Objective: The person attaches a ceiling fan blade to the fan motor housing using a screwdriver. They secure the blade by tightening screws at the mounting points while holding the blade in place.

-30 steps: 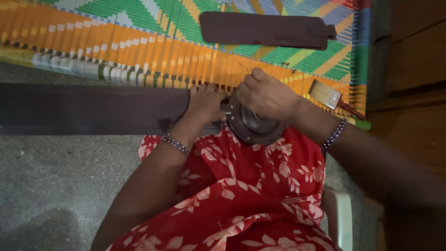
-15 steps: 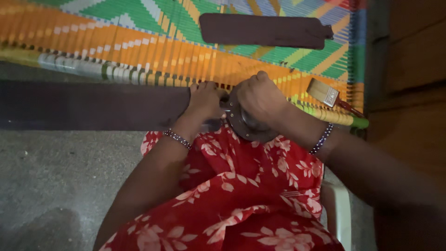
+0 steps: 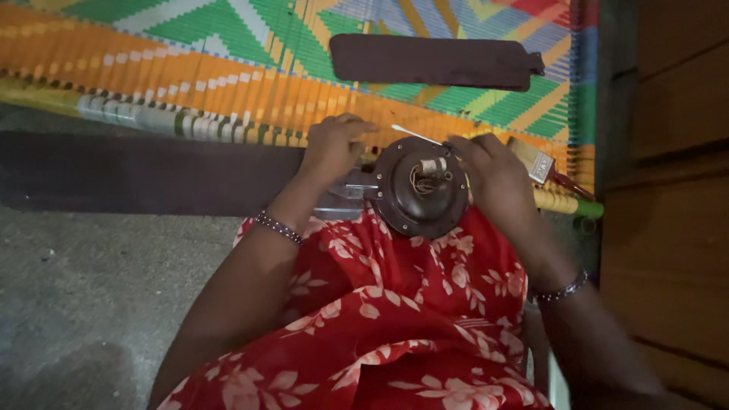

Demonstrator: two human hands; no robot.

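A round dark brown fan motor (image 3: 420, 190) with loose wires at its hub rests on my lap, on red flowered cloth. My left hand (image 3: 332, 146) grips a metal bracket at the motor's left side, where a long dark blade (image 3: 144, 173) runs off to the left. My right hand (image 3: 492, 171) sits on the motor's right rim and pinches a thin white stick (image 3: 416, 135) that points left over the hub.
A woven cot (image 3: 228, 68) of orange, green and blue strips lies ahead, with a loose dark fan blade (image 3: 433, 62) on it. A paintbrush (image 3: 543, 167) lies beside my right hand. Wooden panels (image 3: 668, 152) stand at the right, grey floor (image 3: 91, 288) at the left.
My right hand has lifted off the motor's top and shifted right, uncovering the hub and wires. It now holds the white stick. The view has tilted slightly.
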